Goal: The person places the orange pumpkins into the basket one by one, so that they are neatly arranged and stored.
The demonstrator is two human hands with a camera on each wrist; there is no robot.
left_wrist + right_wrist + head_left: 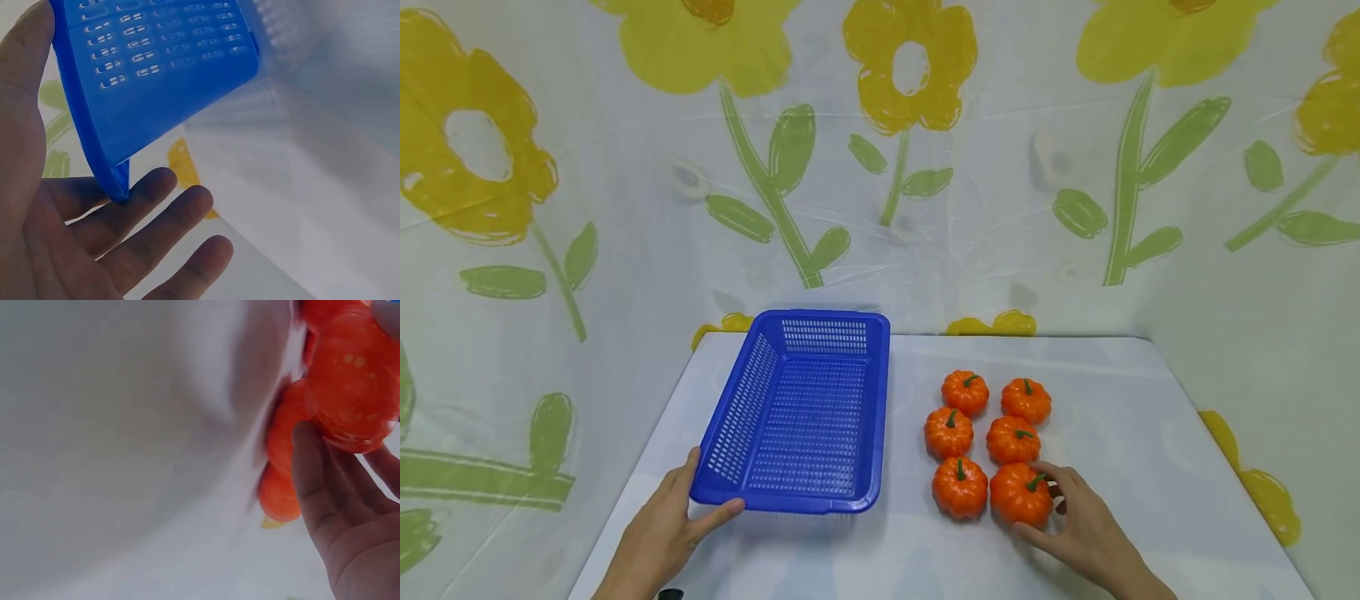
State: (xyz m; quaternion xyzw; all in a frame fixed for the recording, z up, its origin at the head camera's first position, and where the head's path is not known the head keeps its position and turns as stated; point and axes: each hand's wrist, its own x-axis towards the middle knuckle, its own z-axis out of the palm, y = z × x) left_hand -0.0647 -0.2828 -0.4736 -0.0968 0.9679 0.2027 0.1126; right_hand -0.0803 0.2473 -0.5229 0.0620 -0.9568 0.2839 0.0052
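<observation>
A blue plastic basket [808, 505] with slotted walls and nothing inside stands left of centre in the head view. My left hand [658, 529] holds its near left corner, thumb at the near rim and index finger along the left side; the other fingers spread out loosely in the left wrist view. To the right, several small orange pumpkins with green stems sit in two columns. My right hand [1086, 525] grips the near right pumpkin [1019, 495] from its right side, thumb in front and fingers behind. Beside it on the left sits another pumpkin [959, 487].
Behind the held pumpkin are more pumpkins [1012, 440], close together. The white table [1120, 433] has a floral cloth [970, 217] hanging behind it and at both sides. A small dark object [671, 594] shows at the bottom edge near the left wrist.
</observation>
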